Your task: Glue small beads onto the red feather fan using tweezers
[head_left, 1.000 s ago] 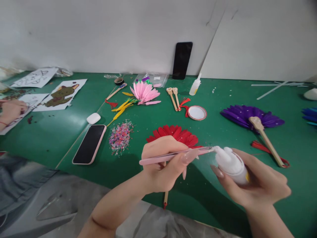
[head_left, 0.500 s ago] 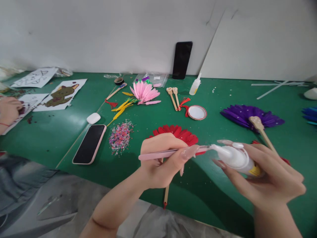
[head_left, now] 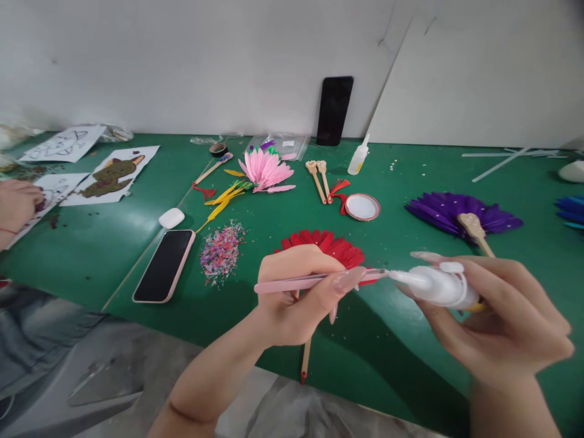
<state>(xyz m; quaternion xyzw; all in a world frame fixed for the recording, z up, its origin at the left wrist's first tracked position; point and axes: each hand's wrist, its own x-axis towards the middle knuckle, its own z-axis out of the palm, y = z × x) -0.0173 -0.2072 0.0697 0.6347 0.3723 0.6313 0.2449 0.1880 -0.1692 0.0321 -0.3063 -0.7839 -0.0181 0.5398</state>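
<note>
My left hand (head_left: 301,298) is closed on pink tweezers (head_left: 283,284), their tips pointing right. My right hand (head_left: 497,316) grips a white glue bottle (head_left: 438,286) lying sideways, its nozzle at the tweezer tips. Whether they touch, and what the tips pinch, is too small to tell. Partly hidden beneath my left hand is a red feather fan (head_left: 328,243) with a wooden handle (head_left: 306,359) toward the table's front edge. Beyond my right hand lies a purple feather fan (head_left: 447,213) with small white dots and a wooden handle (head_left: 472,228).
On the green table (head_left: 274,377) are a phone (head_left: 164,266), white case (head_left: 171,218), colourful confetti pile (head_left: 222,250), pink feathers (head_left: 267,170), wooden sticks (head_left: 317,181), a round lid (head_left: 362,207) and a second glue bottle (head_left: 359,157). Another person's hand (head_left: 18,204) works at far left.
My right hand has shifted slightly right and turned the glue bottle closer to level, nozzle still by the tweezer tips. My left hand with the tweezers has barely moved.
</note>
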